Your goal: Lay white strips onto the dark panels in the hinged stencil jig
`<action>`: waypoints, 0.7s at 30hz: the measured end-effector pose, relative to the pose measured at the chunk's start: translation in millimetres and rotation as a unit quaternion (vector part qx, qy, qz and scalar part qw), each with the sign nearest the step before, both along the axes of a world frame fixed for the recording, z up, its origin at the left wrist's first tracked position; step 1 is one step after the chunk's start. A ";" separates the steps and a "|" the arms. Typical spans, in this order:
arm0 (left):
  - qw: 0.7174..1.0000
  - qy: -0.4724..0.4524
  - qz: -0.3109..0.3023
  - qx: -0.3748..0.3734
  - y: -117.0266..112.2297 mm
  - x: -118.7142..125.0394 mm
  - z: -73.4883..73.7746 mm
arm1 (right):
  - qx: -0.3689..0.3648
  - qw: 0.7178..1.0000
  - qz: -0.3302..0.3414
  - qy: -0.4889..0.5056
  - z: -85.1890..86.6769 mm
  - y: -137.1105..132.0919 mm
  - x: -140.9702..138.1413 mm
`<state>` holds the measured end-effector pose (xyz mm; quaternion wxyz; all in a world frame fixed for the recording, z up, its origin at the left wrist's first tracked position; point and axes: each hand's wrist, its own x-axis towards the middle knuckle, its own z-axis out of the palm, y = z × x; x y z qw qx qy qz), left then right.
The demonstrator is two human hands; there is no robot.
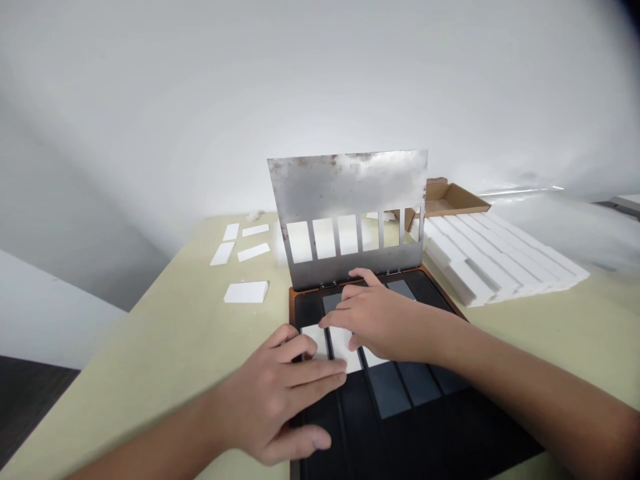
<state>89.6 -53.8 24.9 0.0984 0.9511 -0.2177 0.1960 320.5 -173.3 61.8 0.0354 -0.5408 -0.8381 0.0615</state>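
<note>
A black board point(345, 433) with raised ribs and a brown edge lies before me, and white cards point(345, 350) rest in a row across its slots. My left hand point(275, 393) lies over the board's left edge, fingers stretched out, two fingertips touching the lower part of a card. From the right, my right hand point(383, 323) reaches over the same row. Its fingers are apart, with the tips of a finger and the thumb on or close to the second card. A metal plate point(345, 190) with rectangular windows stands raised on hinges at the board's far side.
Several loose white cards point(254, 251) and a small card stack point(246, 292) lie on the pale yellow table point(165, 353) to the left. Long rows of stacked white cards point(505, 257) stand at the right. Behind them is an open cardboard box point(463, 198), near the wall.
</note>
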 end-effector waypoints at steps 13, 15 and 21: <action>0.997 0.024 0.062 -0.029 0.2 -1.0 -5.0 | -0.029 0.999 -0.037 0.027 13.6 -3.8 -2.0; 0.997 0.027 0.061 -0.028 -1.0 -1.5 -5.8 | 0.003 0.997 -0.071 0.031 9.1 -2.3 -3.7; 0.994 0.079 0.078 -0.022 -2.6 -2.5 -2.8 | 0.049 0.990 -0.128 -0.025 -11.2 2.8 -8.3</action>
